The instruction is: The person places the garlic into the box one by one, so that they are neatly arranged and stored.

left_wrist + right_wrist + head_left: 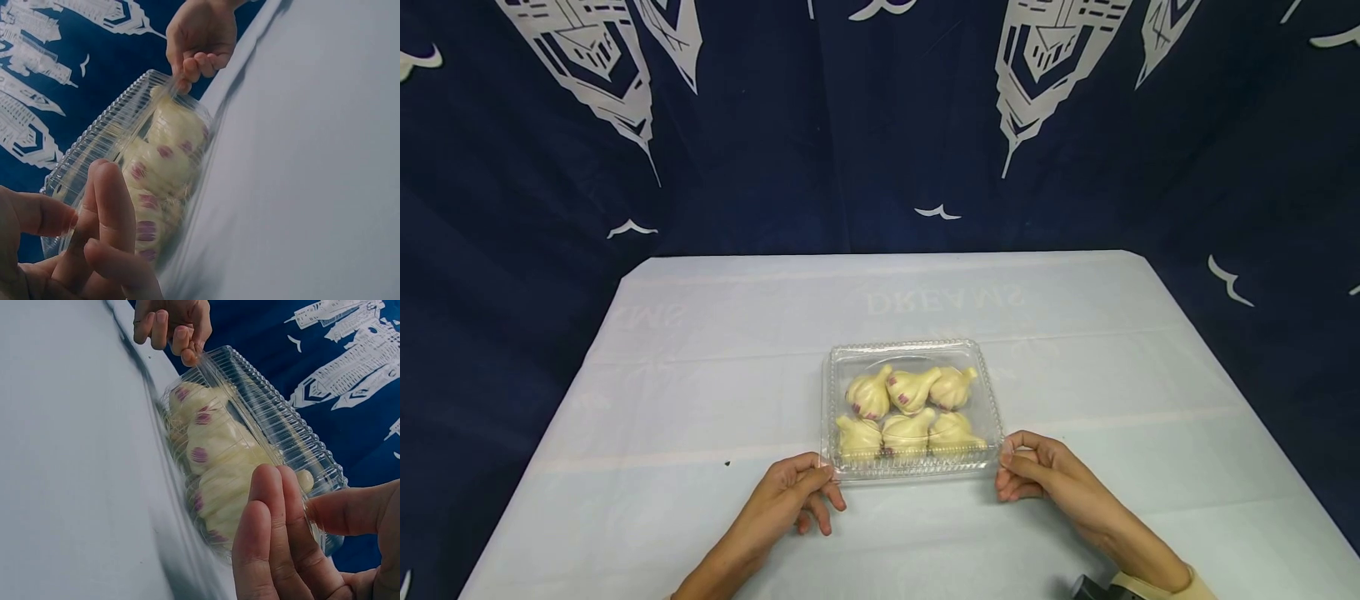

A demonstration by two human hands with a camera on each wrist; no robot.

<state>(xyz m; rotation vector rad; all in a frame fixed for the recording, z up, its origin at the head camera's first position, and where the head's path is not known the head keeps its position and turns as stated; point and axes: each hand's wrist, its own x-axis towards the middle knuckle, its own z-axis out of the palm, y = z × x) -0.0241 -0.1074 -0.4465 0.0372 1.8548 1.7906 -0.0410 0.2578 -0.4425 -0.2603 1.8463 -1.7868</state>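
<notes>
A clear plastic clamshell container (917,475) sits at the middle of the table with its lid down. Inside lie several pale yellow garlic bulbs (912,388) with purple marks, in two rows. My left hand (790,496) pinches the rim at the container's near left corner between thumb and index finger, its other fingers spread loosely. At the near right corner, my right hand (1045,475) pinches the rim in the same way. Both wrist views show the container (100,134) from the side, the thumbs on the rim and the bulbs (215,450) behind the clear wall.
White cloth covers the table (700,400), with faint lettering showing through near the far side. A small dark speck (727,463) lies left of the container. Behind the table hangs a navy curtain (850,125) with white building and bird prints.
</notes>
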